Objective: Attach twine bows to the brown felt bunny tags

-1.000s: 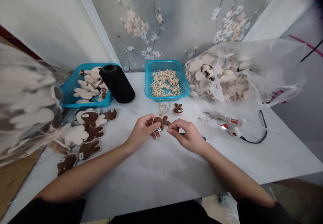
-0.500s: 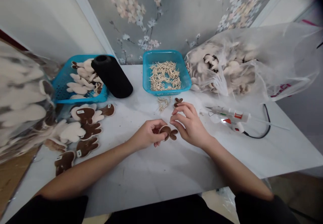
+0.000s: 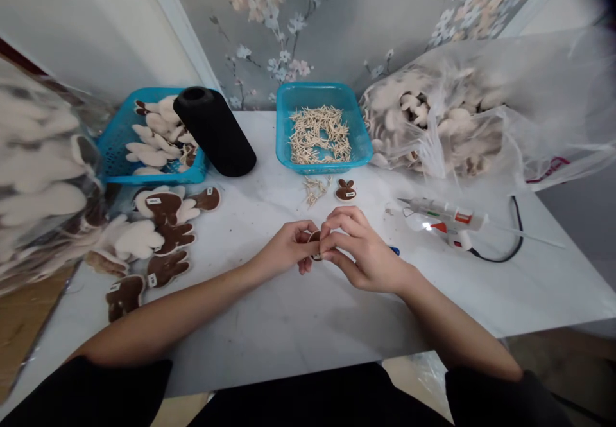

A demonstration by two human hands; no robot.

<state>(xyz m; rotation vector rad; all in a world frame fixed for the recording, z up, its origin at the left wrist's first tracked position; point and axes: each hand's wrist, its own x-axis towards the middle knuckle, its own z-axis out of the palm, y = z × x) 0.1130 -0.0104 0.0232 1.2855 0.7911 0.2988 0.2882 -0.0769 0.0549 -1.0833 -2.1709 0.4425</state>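
1. Brown plush piece with a pale edge: I have it between my two hands over the near middle of the white table, mostly covered by fingers.
2. My left hand is clamped on it, thumb on the near face and fingers curled behind.
3. My right hand has its fingertips gathered at the piece's right side (from this far off, I cannot tell whether they pinch it or only touch it).
4. Just beyond the hands I see a small bunny-shaped piece with a white label, near a loose scatter of sticks.
5. Behind those stands the blue tray, holding a heap of short pale sticks.
6. To the right on my feed lies a glue gun with a black cable; a blue object shows only partly past my right hand.
7. Over on the left I count several labelled brown pieces among white ones, in front of a blue basket of white pieces, with a black cylinder beside it.
8. Clear plastic bags of plush pieces flank the table, one right, one left.
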